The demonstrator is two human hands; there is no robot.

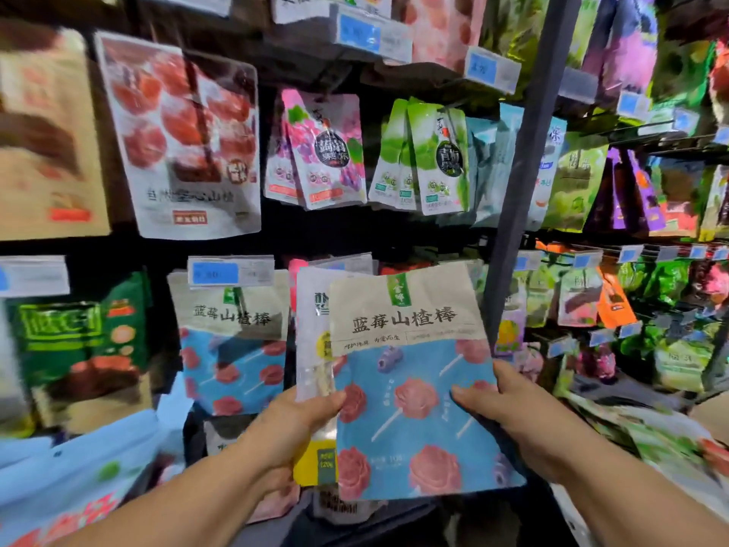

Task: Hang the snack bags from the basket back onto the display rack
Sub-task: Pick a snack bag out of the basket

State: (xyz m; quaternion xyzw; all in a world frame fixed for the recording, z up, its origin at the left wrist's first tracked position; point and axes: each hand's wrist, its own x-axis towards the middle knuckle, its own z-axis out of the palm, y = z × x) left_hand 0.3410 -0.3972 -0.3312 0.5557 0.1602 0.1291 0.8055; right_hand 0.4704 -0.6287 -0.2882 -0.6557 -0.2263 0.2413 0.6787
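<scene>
Head view: a person's left hand (300,424) and right hand (509,408) each clamp a lower edge of a blue-and-beige snack bag (410,380). They hold it upright and facing out, apparently so its top can meet a peg. Matching bags (232,337) hang at its nine o'clock under a price tag (230,272), the likely spot. Pink pouches (323,152) and green pouches (430,155) crowd the display rack (516,171) at twelve o'clock. No basket is visible.

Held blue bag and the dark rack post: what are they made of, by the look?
Blue bag: likely thin plastic film, with a matte print and a paper-look top. Its surface bows softly and the lower corner curls. Post: probably painted metal, dark grey and straight with a smooth, even sheen, though the blur leaves this open.
</scene>
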